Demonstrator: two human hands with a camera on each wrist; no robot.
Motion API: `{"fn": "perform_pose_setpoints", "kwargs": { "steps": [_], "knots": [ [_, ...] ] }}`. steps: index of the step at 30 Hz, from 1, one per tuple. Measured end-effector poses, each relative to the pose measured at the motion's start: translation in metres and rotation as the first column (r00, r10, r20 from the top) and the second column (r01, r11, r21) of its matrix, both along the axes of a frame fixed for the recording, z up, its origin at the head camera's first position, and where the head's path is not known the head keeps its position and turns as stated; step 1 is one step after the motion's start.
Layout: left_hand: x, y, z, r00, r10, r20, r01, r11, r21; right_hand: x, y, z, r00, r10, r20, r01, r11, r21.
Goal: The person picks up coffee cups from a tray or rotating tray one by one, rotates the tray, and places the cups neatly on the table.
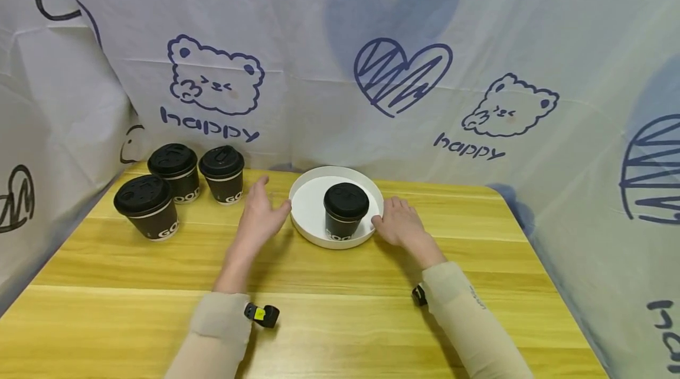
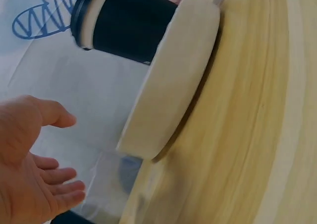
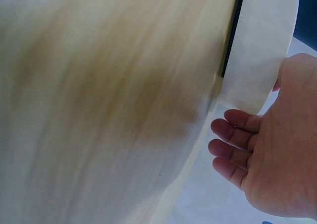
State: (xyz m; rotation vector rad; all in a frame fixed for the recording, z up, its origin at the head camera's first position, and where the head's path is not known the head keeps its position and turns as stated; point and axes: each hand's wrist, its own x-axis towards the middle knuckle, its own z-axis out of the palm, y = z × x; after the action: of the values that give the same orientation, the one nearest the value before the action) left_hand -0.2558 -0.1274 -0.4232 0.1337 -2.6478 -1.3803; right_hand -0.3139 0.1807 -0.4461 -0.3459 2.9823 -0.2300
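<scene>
Left hand (image 1: 261, 213): fingers spread, nothing held, just beside the white tray (image 1: 305, 208). Right hand (image 1: 399, 222): fingers bent, thumb over the rim, pinching the tray's edge. Tray is on the counter (image 1: 329, 308) between both sets of fingers, 1 lidded cup (image 1: 342, 224) upright inside. 3 more cups (image 1: 180, 185) stand left of the left fingers.

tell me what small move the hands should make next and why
Probably bring the left grip in to the left side of the white tray. It hangs open beside the tray, apart from it, while the right grip holds the opposite rim. A lidded cup stands upright inside, so support from both sides would likely steady it.
</scene>
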Motion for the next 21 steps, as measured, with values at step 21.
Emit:
{"fn": "perform_pose_setpoints", "kwargs": {
  "steps": [21],
  "knots": [
    [-0.018,0.017,-0.018,0.985,-0.128,0.115,0.132,0.991,-0.03,0.005,-0.002,0.007,0.997,-0.044,0.058,0.049,0.996,-0.074]
  ]
}}
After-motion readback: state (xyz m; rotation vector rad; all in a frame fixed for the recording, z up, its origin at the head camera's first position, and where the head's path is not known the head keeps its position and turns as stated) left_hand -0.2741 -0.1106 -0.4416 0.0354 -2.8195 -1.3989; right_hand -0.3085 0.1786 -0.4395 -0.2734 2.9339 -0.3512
